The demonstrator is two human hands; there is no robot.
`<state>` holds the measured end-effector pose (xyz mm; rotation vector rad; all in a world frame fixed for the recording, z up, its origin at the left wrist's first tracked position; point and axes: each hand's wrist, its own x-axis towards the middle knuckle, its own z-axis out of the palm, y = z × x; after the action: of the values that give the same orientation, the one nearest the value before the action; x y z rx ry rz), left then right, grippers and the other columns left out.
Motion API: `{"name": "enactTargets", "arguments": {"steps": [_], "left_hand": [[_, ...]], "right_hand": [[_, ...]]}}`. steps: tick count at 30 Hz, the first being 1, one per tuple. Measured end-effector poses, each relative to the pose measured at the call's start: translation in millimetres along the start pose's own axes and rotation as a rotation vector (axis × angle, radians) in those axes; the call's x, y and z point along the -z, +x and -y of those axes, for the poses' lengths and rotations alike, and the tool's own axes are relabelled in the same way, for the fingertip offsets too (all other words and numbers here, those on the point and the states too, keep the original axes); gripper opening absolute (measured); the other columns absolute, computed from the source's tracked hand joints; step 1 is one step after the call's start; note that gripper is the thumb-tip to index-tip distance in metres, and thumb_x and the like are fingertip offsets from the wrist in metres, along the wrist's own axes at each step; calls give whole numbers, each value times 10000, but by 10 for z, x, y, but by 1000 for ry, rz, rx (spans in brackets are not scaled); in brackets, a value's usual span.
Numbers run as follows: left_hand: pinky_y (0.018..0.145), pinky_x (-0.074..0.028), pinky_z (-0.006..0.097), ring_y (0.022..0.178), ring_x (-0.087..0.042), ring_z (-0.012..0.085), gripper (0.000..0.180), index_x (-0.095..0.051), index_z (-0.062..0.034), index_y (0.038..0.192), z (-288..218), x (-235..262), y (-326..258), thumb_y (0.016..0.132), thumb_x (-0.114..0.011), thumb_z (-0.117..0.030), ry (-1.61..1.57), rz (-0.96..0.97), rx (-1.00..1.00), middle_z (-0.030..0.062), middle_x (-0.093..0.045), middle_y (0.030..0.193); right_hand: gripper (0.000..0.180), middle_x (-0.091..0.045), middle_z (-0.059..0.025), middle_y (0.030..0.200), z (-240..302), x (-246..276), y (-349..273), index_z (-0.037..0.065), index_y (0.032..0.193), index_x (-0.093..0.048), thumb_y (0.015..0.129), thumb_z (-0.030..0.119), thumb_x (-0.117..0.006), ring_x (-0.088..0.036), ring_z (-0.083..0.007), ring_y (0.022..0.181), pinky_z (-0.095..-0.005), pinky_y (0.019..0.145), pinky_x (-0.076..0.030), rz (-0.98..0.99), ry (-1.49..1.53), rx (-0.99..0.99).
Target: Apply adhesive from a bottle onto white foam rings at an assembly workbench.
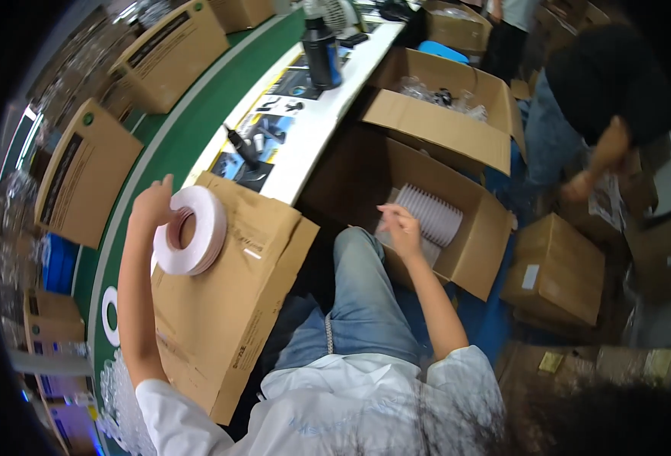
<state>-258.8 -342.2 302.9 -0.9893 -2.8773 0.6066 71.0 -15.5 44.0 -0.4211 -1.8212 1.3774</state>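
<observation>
A thick stack of flat white rings (212, 228) sits on a flat brown carton (206, 319) to my left. Beside its left rim is my left hand (154, 204), fingers stretched out and part of the palm side hidden; I see nothing held in it. My right hand (402, 229) is raised over the near side of an open cardboard box (468, 262), fingers extended and slightly blurred, with nothing plainly held. Inside that box lies a long row of similar white rings (430, 215), close to my right fingertips.
A white-edged bench holds a black bottle (322, 57) and a small black stand (244, 148). Upright cartons (88, 175) line the green conveyor (221, 83), where a single white ring (110, 315) lies. Another open box (442, 121) and a closed carton (554, 267) stand right, near a bending person (601, 91).
</observation>
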Motion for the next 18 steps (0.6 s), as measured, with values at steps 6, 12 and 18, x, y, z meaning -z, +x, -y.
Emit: {"name": "enactTargets", "arguments": {"steps": [6, 12, 18], "left_hand": [[724, -530, 405, 873, -651, 281, 229, -621, -44, 963, -1706, 723, 113, 742, -677, -67, 91, -580, -445, 129, -633, 985], [849, -447, 405, 896, -627, 255, 163, -668, -78, 796, -3941, 299, 802, 801, -652, -241, -145, -479, -1028, 97, -668, 864], [943, -410, 464, 1008, -632, 318, 334, -695, -47, 949, -5057, -1343, 1765, 800, -675, -345, -477, -106, -660, 149, -688, 1006]], "right_hand": [[285, -604, -267, 1144, -1852, 1356, -1185, 30, 995, -699, 745, 167, -678, -569, -427, 1090, -444, 931, -480, -88, -1035, -342], [518, -454, -224, 1389, -1550, 952, -1139, 123, 1300, -572, 893, 436, -501, -397, -413, 1307, -506, 1063, -370, 297, -922, -863], [665, -190, -103, 1586, -1360, 859, -854, 177, 1401, -490, 922, 610, -326, -152, -333, 1456, -556, 1132, -217, 524, -937, -1128]]}}
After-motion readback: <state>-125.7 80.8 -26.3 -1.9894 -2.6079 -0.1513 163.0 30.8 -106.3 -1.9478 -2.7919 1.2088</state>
